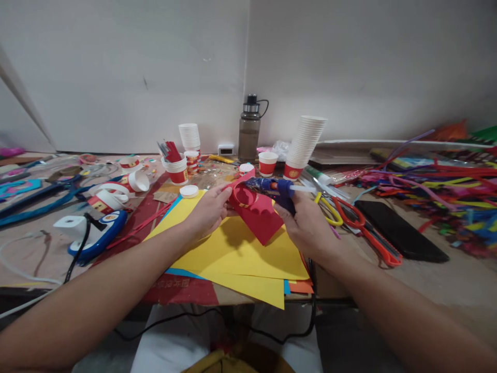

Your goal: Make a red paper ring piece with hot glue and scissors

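In the head view my left hand (209,208) pinches the edge of a piece of red paper (264,220) with a rounded cut-out near its upper left. My right hand (310,220) is wrapped round the handle of a blue hot glue gun (280,191), a pale glue stick poking out at its rear. The gun's nozzle end points left, over the red paper; whether it touches cannot be seen. Both hands are above a stack of yellow paper sheets (217,254), with blue and orange sheets showing beneath.
Behind stand a water bottle (249,135), a tall stack of paper cups (305,145) and a cup holding red strips (176,171). Scissors (351,213), a box cutter (382,248), a black phone (402,230) and pipe cleaners (446,191) lie right. A white charger (70,226) sits left.
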Motion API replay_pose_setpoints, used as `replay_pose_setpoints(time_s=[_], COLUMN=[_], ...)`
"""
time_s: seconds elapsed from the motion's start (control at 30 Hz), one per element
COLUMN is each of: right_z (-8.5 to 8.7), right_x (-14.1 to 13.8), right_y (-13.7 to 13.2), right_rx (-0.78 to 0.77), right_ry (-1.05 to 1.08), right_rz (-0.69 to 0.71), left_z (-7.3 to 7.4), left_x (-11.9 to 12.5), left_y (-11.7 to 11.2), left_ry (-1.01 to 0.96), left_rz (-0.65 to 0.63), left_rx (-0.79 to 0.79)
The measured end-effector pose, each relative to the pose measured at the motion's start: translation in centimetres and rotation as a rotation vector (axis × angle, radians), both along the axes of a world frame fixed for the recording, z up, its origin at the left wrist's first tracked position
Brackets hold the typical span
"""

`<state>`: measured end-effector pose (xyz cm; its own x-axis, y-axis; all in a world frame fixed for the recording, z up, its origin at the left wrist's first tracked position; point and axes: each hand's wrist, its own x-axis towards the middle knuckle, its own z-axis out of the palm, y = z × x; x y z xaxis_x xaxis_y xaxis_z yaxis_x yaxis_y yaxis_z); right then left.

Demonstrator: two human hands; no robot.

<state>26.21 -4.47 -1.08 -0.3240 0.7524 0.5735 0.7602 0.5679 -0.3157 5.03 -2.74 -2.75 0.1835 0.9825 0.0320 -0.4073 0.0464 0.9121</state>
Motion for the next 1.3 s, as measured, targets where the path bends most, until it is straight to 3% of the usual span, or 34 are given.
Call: replay_pose_setpoints(time_s=[0.17,0.33,0.47,0.7,1.13,1.2,1.3], right_z=[-0.2,0.0,0.0,-0.3,-0.5,-0.5,-0.4], right_x=[0.1,-0.2,-0.3,-0.1,0.0,-0.1,-0.3], right_y=[0.2,0.0,-0.2,0.1,0.0,-0.1,-0.2], right_rx=[0.013,0.007,-0.008,0.006,0.009,0.012,0.038], right_ry=[-0.087,-0.122,-0.09,-0.055,-0.054,-0.067,-0.073], right_rz=[-0.085,-0.069,-0.048,-0.062,0.017,0.049,0.138], left_z=[-0.3,-0.6,-0.4,0.3,0.5,0.2,-0.2], left_x=[-0.5,-0.9,-0.8,-0.7,-2.8,-2.8,-2.6], left_y=[0.4,0.8,0.8,0.4,1.3,1.7,2.1], left_ry=[0.094,0.184,0.131,-0.11,-0.149,-0.106,-0.043], left_rz=[0.105,0.198,0.236,0.067,-0.259,-0.26,-0.158], left_rx=[0.072,0.176,0.168,-0.024,-0.219,-0.269,-0.31])
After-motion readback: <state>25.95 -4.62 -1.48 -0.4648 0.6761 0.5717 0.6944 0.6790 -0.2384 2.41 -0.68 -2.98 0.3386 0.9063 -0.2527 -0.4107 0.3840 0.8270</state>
